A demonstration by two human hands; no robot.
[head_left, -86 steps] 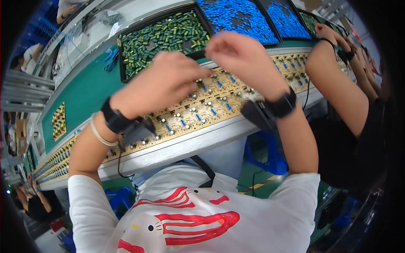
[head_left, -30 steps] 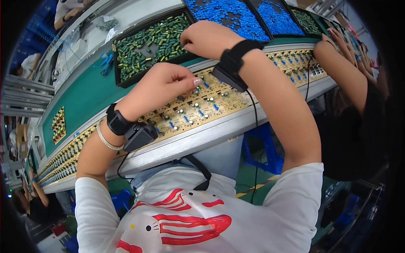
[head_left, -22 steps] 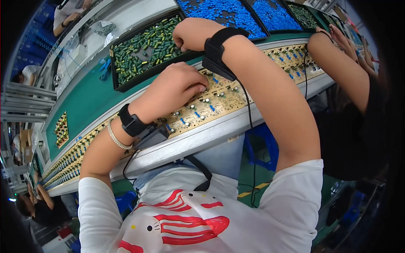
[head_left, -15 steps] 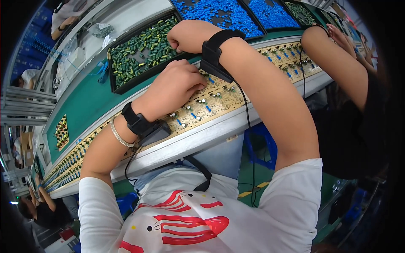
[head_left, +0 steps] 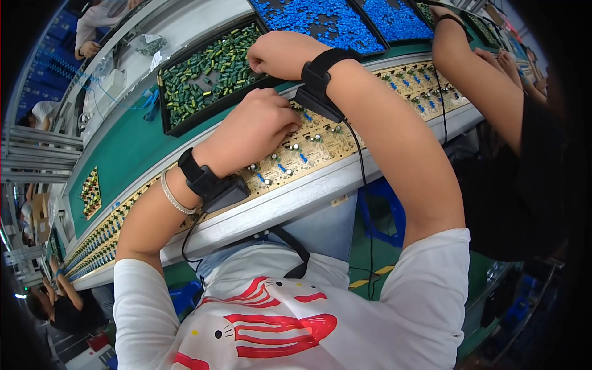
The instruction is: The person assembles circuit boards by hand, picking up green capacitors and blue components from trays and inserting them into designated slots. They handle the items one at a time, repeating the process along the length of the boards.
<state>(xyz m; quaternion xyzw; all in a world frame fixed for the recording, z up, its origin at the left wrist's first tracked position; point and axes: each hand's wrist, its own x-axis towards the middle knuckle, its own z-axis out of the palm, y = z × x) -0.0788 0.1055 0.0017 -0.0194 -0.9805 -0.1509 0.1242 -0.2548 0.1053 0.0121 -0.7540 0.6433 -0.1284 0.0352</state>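
Observation:
My left hand (head_left: pixel 253 128) is over the row of tan circuit boards (head_left: pixel 314 148), its fingers curled down and pressed together at the board's far edge. Whatever its fingertips hold, if anything, is hidden. At the right end of a black tray of green cylindrical components (head_left: pixel 203 83) is my right hand (head_left: pixel 279 54), closed, with fingers bent downward. Its fingertips are mostly out of sight behind the hand, so what they grip cannot be made out. Small blue parts and round silver-topped parts stand on the boards between the hands and the rail.
Trays of blue components (head_left: pixel 320 24) stand beyond my right hand. A co-worker's arm (head_left: pixel 472 74) reaches in from the right. The metal rail (head_left: pixel 277 213) borders the near side. A small board with parts (head_left: pixel 90 194) lies on the green mat (head_left: pixel 126 163) at left.
My right hand has shifted slightly right at the tray; my left hand has hardly moved. The co-worker's arm at right has moved farther up toward the trays.

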